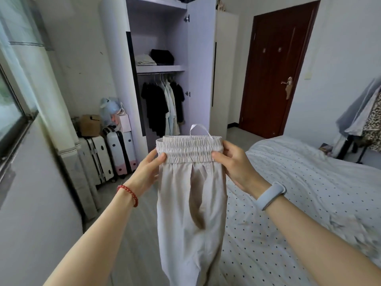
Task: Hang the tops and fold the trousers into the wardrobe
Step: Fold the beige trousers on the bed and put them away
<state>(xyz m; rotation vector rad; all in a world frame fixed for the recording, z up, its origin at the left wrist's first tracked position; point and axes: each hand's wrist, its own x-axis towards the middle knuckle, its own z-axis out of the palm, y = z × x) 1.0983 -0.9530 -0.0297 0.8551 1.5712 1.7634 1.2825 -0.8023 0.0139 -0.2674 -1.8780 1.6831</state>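
Beige trousers (189,213) with an elastic waistband hang in front of me, legs dropping out of the bottom of the view. My left hand (147,171) pinches the waistband's left end and my right hand (237,164) pinches its right end. A white loop sticks up from the waistband. Ahead stands the open wardrobe (201,65). Its shelf (160,69) carries folded clothes, one pale pile (145,59) and one black pile (162,56). Below the shelf, several dark and pale tops (165,106) hang on a rail.
A bed with a dotted white sheet (299,182) fills the right side. Two white suitcases (111,155), a cardboard box and bags stand left of the wardrobe. A brown door (276,69) is shut behind. A clothes rack (362,116) stands far right, a window at the left.
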